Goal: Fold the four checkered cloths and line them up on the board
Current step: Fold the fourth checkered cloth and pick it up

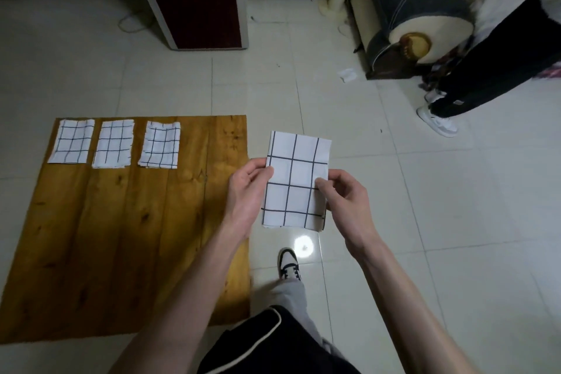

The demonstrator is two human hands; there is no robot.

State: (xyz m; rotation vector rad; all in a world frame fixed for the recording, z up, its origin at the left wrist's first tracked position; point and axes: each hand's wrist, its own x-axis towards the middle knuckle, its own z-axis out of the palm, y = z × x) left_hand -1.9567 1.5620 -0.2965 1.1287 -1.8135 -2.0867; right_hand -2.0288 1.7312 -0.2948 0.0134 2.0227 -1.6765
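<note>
You are holding a folded white cloth with dark grid lines (296, 182) in the air, right of the brown wooden board (127, 237): your left hand (246, 191) is pinching its left edge, your right hand (343, 197) its right edge. Three folded checkered cloths (113, 143) are lying in a row along the board's far edge.

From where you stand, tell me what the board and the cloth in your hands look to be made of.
Board: looks like wood planks with an amber, slightly glossy finish; grain, dark knots and plank seams show.
Held cloth: seems thin woven fabric, matte white with dark grid lines; it is folded in layers and bends softly at its edges.
</note>
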